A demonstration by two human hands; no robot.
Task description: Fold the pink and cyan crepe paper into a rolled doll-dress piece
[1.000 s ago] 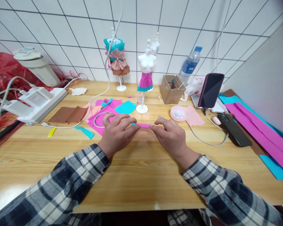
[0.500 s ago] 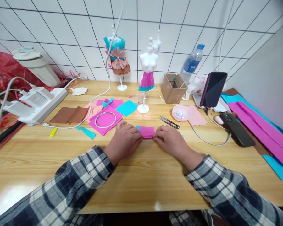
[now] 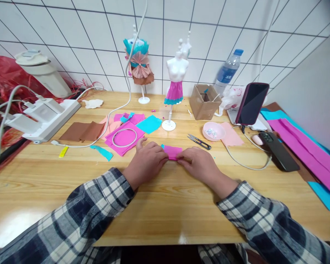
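A small folded piece of magenta crepe paper (image 3: 172,151) with a bit of turquoise at its left end lies on the table between my hands. My left hand (image 3: 147,161) pinches its near left corner. At the near right corner, the fingertips of my right hand (image 3: 199,163) are closed on the same piece. Just beyond my right hand lie thread snips (image 3: 199,142). Past my left hand, a pale ring-shaped bangle (image 3: 124,138) rests on magenta paper squares (image 3: 110,140). A white mini dress form (image 3: 177,69) wearing a magenta skirt with a turquoise hem stands behind the piece.
Left are a power strip (image 3: 53,119), brown paper (image 3: 81,131) and turquoise scraps (image 3: 102,153). A decorated dress form (image 3: 140,66) stands at the back. Rightward are a cardboard box (image 3: 205,106), bead dish (image 3: 213,135), water bottle (image 3: 228,71), propped phone (image 3: 251,104) and black phone (image 3: 279,152).
The view has shifted slightly. My right fingertips have slid a little left over the magenta paper, covering more of its right end. My left hand keeps its hold.
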